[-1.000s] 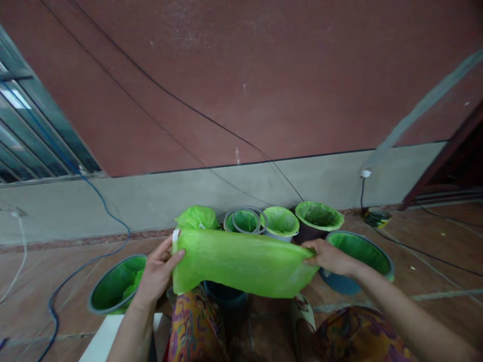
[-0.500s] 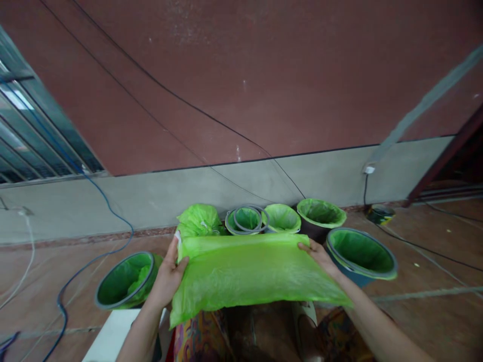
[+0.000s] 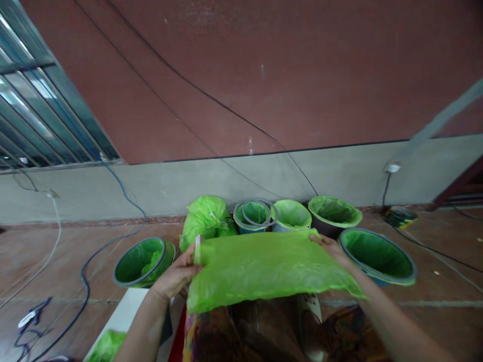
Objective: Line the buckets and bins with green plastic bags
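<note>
I hold a light green plastic bag (image 3: 264, 269) spread flat in front of me, over my knees. My left hand (image 3: 175, 276) pinches its left edge, where a white strip shows. At the far right corner, my right hand (image 3: 334, 249) grips the bag, partly under the plastic. Both hands are closed on it.
Several bins lined with green bags stand on the tiled floor: one at the left (image 3: 143, 261), one at the right (image 3: 377, 256), smaller ones (image 3: 334, 213) by the wall. A tied full green bag (image 3: 206, 216) sits behind. Cables (image 3: 86, 281) trail on the floor at left. A white surface (image 3: 121, 322) lies by my left arm.
The bag has gone from hanging stretched between my hands to lying flatter and wider. My view has shifted left, bringing more floor and cables into sight.
</note>
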Motion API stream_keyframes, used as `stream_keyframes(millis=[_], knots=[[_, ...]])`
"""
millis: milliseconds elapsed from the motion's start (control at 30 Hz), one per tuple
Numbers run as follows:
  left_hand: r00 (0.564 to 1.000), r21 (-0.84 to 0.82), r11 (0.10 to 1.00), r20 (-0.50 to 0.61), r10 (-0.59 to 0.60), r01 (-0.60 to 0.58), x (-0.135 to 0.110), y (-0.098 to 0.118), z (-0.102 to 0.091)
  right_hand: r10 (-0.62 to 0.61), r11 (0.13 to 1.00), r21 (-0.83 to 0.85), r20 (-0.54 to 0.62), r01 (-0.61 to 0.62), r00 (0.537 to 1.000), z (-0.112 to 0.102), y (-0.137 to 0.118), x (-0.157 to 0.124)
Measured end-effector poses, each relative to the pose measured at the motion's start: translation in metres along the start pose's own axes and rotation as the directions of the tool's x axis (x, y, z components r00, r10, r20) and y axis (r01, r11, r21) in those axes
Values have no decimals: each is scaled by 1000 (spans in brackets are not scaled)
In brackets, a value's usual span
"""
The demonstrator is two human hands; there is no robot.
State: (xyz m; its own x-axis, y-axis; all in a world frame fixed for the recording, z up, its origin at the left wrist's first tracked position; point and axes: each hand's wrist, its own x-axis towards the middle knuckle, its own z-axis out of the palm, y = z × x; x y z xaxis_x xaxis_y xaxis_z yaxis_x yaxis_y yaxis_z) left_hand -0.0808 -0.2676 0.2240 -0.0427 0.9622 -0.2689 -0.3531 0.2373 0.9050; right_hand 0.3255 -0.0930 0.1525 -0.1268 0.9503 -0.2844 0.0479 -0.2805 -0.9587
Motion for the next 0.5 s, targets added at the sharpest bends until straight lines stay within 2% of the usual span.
stream_keyframes(millis=[100,167,267,367,500], knots=[[1000,22,1000,-12,-3,3,5,-2,-1,222,966,115,102,-233,970,-1,-11,-21],[998,37,999,-51,22,-20,8,-3,-1,253,936,187,223,-297,941,-1,-10,-37],[993,54,996,-90,71,-67,11,-5,-2,296,901,207,347,-381,890,-2,-1,-53],[982,86,991,-150,115,-103,14,-8,-8,321,887,173,438,-429,840,-3,8,-58],[964,206,973,-219,153,-107,20,-10,-18,281,915,133,464,-380,840,-3,8,-59]])
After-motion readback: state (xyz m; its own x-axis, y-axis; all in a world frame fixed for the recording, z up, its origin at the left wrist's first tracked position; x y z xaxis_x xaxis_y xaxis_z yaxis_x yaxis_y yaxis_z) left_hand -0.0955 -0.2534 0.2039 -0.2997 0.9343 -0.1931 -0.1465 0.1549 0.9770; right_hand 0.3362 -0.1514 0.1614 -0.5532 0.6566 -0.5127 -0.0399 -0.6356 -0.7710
